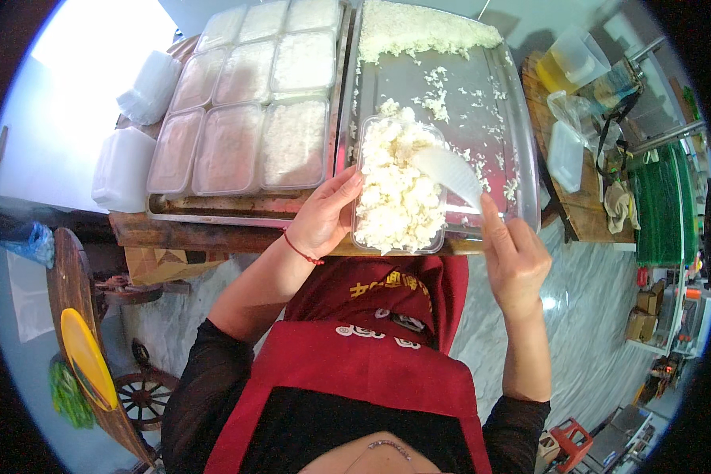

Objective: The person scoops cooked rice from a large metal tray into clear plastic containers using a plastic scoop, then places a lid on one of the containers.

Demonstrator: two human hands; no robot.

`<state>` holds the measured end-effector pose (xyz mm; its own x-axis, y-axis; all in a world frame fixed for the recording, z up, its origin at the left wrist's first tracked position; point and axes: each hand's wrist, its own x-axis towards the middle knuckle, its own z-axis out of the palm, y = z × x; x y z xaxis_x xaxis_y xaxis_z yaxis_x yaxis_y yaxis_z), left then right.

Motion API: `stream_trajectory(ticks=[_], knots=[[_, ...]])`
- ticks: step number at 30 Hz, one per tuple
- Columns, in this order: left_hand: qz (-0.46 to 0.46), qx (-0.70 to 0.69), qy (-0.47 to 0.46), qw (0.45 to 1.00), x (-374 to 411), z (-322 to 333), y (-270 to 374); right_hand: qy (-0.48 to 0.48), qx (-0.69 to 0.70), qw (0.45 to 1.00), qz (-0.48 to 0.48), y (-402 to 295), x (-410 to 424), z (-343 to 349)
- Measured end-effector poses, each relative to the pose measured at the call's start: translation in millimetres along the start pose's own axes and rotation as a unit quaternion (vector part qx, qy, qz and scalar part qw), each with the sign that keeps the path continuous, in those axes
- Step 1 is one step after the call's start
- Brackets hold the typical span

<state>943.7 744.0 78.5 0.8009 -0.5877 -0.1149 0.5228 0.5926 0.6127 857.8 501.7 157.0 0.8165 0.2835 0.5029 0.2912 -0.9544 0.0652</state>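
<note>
My left hand (326,214) grips the left side of a clear plastic container (440,240) heaped with cooked white rice (398,195). In my right hand (512,255) is a translucent plastic rice paddle (450,172), its blade resting on the rice near the container's upper right. The container is over the near edge of a metal tray (468,77), where a bank of rice (420,26) lies at the far end and loose grains are scattered. To the left, several lidded containers of rice (295,142) stand in rows on another metal tray (225,218).
Stacked translucent lids (148,89) and stacked white containers (123,169) stand at the left of the trays. On a wooden table (592,207) at the right are a pitcher of yellow liquid (572,59), a white container (565,155) and a cloth (621,204). The trays rest on a wooden table (136,231).
</note>
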Motion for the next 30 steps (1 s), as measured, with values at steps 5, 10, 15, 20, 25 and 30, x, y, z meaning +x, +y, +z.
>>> stream_trajectory(ticks=[5, 10, 15, 20, 25, 30], knots=[[-0.008, 0.027, -0.005, 1.000, 2.0, 2.3, -7.5, -0.020, -0.016, 0.999, -0.030, -8.5, 13.9, 4.5], [-0.014, 0.030, 0.000, 0.999, 0.8, 5.0, -4.7, -0.009, 0.021, 0.999, 0.030, 1.9, 1.3, 0.1], [0.027, -0.004, 0.051, 0.998, 5.0, -2.7, -4.1, 0.018, 0.112, 0.983, 0.143, -12.5, -11.1, -20.4], [0.063, -0.028, 0.081, 0.994, 11.3, 1.9, -1.9, -0.028, 0.081, 0.991, 0.106, -38.0, -32.8, -16.4], [0.066, -0.024, 0.088, 0.994, 11.0, 5.7, -2.6, -0.017, 0.066, 0.993, 0.094, -44.6, -39.7, -12.8], [0.077, -0.040, 0.083, 0.993, 10.6, 7.6, -4.6, 0.006, 0.124, 0.987, 0.106, -45.1, -40.6, -21.5]])
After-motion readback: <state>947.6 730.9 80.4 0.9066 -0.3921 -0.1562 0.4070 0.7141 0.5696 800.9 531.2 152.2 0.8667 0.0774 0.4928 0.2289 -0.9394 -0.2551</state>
